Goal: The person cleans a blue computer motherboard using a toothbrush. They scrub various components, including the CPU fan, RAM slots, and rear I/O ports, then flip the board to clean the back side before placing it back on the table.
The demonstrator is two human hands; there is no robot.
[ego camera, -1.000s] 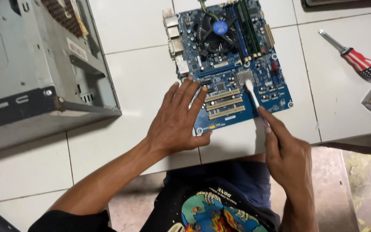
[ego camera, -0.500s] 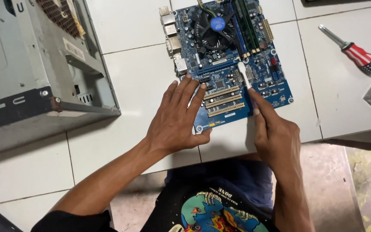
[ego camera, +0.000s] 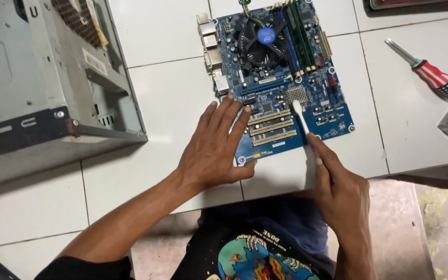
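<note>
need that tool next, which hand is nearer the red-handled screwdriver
Right. The right hand, holding a white brush, is below-left of the red-handled screwdriver; the left hand lies farther left, flat on the blue motherboard.

Bare tile (ego camera: 172, 98) between computer case (ego camera: 53, 88) and motherboard (ego camera: 281, 78); screwdriver (ego camera: 431, 75) right.

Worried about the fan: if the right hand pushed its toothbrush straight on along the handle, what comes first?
Probably the small silver heatsink just beyond the brush head, not the fan.
</note>
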